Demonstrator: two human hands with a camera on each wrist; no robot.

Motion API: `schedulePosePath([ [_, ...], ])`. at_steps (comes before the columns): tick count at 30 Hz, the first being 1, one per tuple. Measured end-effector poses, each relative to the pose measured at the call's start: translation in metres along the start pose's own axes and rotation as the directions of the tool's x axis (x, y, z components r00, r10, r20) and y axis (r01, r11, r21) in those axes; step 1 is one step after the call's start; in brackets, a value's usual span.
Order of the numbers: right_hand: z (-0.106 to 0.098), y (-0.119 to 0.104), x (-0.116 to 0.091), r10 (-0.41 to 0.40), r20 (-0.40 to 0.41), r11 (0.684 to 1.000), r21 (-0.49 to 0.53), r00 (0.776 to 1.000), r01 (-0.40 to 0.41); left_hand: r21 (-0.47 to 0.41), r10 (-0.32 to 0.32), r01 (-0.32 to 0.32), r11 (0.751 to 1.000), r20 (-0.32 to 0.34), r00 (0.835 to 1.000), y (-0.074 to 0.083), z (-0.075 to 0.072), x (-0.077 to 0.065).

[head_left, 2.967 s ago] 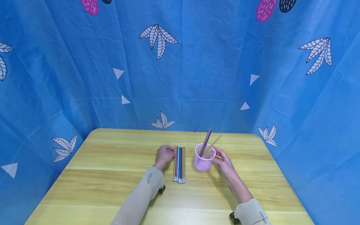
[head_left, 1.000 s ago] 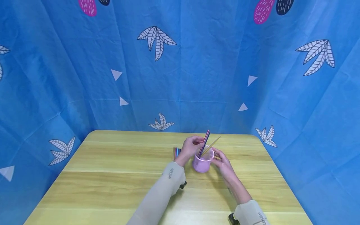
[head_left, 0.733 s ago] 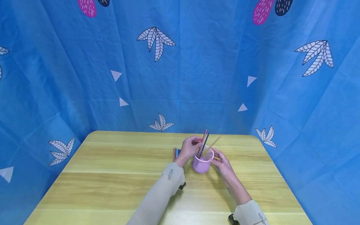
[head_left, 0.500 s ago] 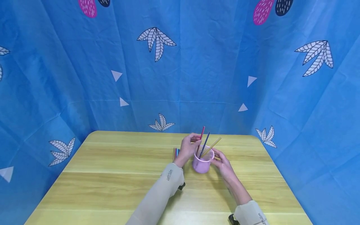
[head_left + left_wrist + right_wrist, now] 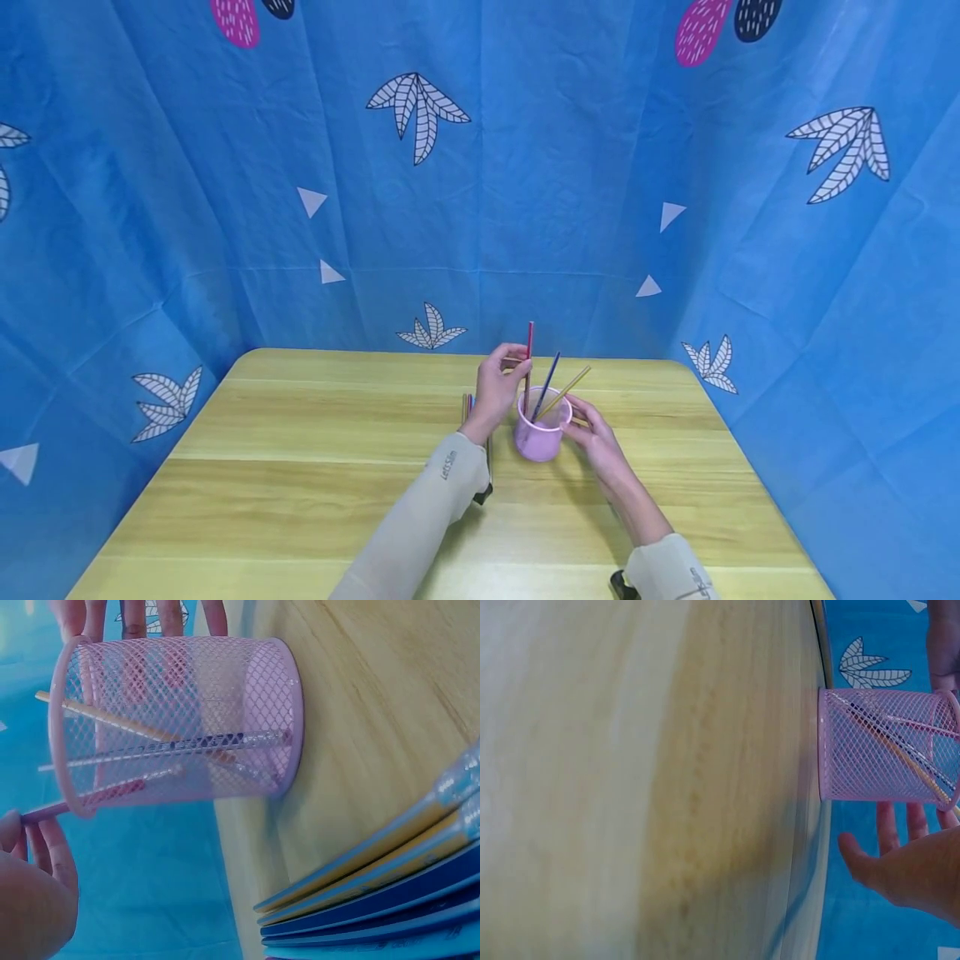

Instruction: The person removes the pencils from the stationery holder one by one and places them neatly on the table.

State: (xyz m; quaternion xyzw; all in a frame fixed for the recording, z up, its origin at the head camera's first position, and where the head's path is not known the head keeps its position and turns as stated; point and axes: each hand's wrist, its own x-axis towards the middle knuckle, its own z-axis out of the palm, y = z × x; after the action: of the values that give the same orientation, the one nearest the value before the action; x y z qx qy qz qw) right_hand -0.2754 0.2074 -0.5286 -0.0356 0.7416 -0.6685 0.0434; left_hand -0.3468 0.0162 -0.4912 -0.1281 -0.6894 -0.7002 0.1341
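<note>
My left hand (image 5: 498,385) pinches a red pencil (image 5: 530,336) near its upper part, with the pencil's lower end inside a pink mesh pencil cup (image 5: 536,442). A dark blue pencil (image 5: 551,373) and a yellow pencil (image 5: 577,378) lean inside the cup, seen through the mesh in the left wrist view. At the cup's right side is my right hand (image 5: 915,870), fingers against the mesh and thumb spread away from it. A row of pencils (image 5: 367,874) lies on the table beneath my left forearm, mostly hidden in the head view.
The cup stands upright on a wood-grain table (image 5: 300,467). A blue patterned cloth (image 5: 555,167) hangs behind the table and along both sides. Dark wrist devices are partly visible below each sleeve.
My left hand went from the pencil row to the cup, gripped the red pencil there, separated it from the dark blue one and moved it up and left. My right hand stays at the cup.
</note>
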Motion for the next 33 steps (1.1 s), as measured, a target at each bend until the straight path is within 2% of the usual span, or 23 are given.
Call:
schedulePosePath([
  [6, 0.001, -0.002, -0.001, -0.004, 0.003, 1.000, 0.010, 1.000, 0.004, -0.076, 0.034, -0.037, 0.996, -0.034, 0.999, 0.008, -0.003, 0.001],
  [17, 0.001, -0.002, -0.001, 0.000, -0.004, 1.000, 0.021, 1.000, 0.000, -0.144, 0.064, -0.072, 0.987, -0.060, 0.996, 0.021, -0.011, 0.002],
  [33, 0.002, -0.002, -0.002, -0.005, -0.012, 1.000, 0.019, 1.000, 0.005, -0.248, 0.058, -0.098, 0.964, -0.162, 0.985, 0.035, -0.024, -0.003],
])
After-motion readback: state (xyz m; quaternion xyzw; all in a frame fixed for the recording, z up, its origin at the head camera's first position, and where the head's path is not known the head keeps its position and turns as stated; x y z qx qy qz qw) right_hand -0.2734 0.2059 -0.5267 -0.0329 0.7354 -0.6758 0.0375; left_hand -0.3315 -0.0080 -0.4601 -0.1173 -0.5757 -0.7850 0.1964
